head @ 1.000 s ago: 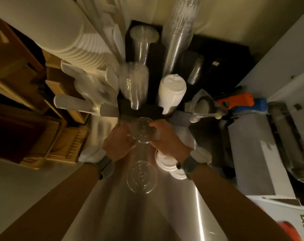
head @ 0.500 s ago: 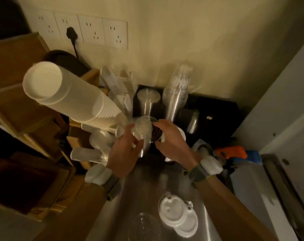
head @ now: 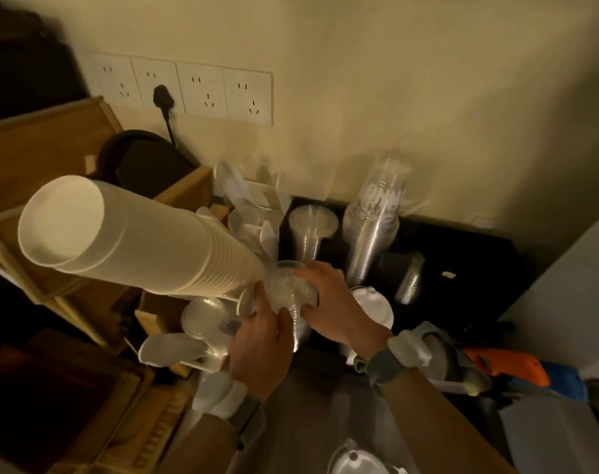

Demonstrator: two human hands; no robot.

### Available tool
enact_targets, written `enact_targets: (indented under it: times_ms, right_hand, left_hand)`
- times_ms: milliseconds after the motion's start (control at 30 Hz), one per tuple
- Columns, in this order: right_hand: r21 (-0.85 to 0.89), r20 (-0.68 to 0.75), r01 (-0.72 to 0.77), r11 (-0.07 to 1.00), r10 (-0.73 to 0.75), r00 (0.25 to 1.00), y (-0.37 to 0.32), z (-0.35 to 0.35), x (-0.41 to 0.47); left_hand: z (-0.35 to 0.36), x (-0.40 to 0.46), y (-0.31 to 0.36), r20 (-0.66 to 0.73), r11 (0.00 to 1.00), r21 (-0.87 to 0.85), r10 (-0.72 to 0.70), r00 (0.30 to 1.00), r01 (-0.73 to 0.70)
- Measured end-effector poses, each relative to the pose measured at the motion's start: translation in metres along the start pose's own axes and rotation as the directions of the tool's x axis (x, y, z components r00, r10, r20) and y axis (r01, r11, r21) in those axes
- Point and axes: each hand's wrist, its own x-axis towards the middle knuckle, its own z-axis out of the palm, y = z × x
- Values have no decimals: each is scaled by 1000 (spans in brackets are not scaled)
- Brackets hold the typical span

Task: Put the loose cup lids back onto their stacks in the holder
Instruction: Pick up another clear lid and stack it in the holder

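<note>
Head view: at frame centre I see both hands, left (head: 261,340) and right (head: 329,304), each grip closed on a clear lid (head: 291,289) atop a lid stack (head: 297,328); white lids (head: 354,460) lie at the bottom edge.

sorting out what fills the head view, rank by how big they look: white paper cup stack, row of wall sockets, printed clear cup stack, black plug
1. white paper cup stack, though it is nearest the camera, which inflates it
2. row of wall sockets
3. printed clear cup stack, looking close to the sockets, so this order is unsure
4. black plug
</note>
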Motion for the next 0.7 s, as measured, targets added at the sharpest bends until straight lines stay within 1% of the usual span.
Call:
enact_targets:
  times_ms: [67,100,267,333,400,467,533,600,700]
  right_hand:
    - [-29,-23,21,999,-22,999,2,2,0]
    - [-41,-3,20,999,-20,1000,6,11,2]
    - [-74,19,-68,995,70,997,16,22,4]
    - [-69,27,-77,995,79,996,18,23,2]
    - [-56,28,-81,995,83,996,17,23,0]
    - [-44,49,-95,995,97,994,15,19,-2]
    - [-51,62,-102,994,105,993,11,13,-4]
    - [-57,61,-105,993,109,992,9,7,-8]
    - [-40,34,-111,993,112,993,2,-3,-17]
  left_hand:
    - [3,2,3,12,1000,6,-16,1000,16]
    - [6,3,-2,18,998,9,-58,998,58]
    - [7,5,-5,78,991,74,-118,990,112]
    - [8,6,-6,91,985,133,-124,988,111]
    - [7,7,-6,99,982,156,-125,987,109]
    - [5,9,-6,99,985,131,-128,987,115]
    - [0,8,0,108,993,68,-108,988,101]
    - [-3,4,9,77,995,41,-94,993,91]
    - [-14,-4,21,28,991,35,-129,991,128]
